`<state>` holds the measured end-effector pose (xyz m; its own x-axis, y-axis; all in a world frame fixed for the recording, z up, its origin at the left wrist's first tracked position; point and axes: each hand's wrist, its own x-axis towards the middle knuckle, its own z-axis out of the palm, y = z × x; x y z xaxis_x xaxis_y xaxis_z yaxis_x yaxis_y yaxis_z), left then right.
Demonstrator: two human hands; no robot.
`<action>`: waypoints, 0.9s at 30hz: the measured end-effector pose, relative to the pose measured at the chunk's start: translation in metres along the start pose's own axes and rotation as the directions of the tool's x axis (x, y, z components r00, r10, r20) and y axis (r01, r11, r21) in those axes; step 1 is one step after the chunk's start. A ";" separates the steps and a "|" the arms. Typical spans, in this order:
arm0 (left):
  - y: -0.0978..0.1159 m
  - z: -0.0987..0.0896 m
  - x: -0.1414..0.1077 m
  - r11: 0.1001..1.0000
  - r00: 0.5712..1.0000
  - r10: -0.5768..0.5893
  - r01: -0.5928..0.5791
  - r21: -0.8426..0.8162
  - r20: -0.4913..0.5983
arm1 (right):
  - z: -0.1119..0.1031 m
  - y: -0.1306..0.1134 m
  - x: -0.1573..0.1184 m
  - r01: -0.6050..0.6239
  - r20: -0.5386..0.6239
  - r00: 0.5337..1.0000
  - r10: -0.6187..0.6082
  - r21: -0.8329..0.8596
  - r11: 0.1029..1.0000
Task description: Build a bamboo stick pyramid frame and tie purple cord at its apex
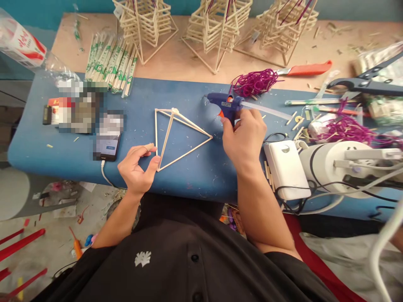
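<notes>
your left hand (137, 170) is clamped, thumb and fingers, on the near corner of the stick frame (166, 139), which sits on the counter (195, 178). your right hand (247, 138), apart from the left and just right of the frame, is wrapped around the glue gun (224, 103), its nozzle facing left, not touching the frame. the frame looks done as a basic pyramid: its sticks meet at every corner, and the top one looks lumpy, probably with glue. whether each joint is firm, i cannot tell.

left of the frame lies a phone (108, 147); well to its right, a white box (287, 170). beyond it to the right is purple string (256, 82); beyond it to the left, wrapped chopsticks (110, 63). farthest beyond it stand three stick towers (217, 29), with stacked layers and purple string; your frame has neither, so by comparison much appears left.
</notes>
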<state>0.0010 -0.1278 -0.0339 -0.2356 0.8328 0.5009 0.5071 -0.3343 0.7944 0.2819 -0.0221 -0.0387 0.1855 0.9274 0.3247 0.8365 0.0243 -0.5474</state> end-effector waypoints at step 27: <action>0.006 -0.001 0.004 0.988 0.987 0.134 -0.140 0.070 0.094 | -0.044 -0.023 -0.041 0.289 -0.064 0.957 -0.283 0.245 0.925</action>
<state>0.0023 -0.1276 -0.0266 -0.0867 0.8184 0.5680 0.5921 -0.4162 0.6901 0.2780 -0.0766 -0.0057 -0.0259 0.8571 0.5145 0.7015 0.3823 -0.6015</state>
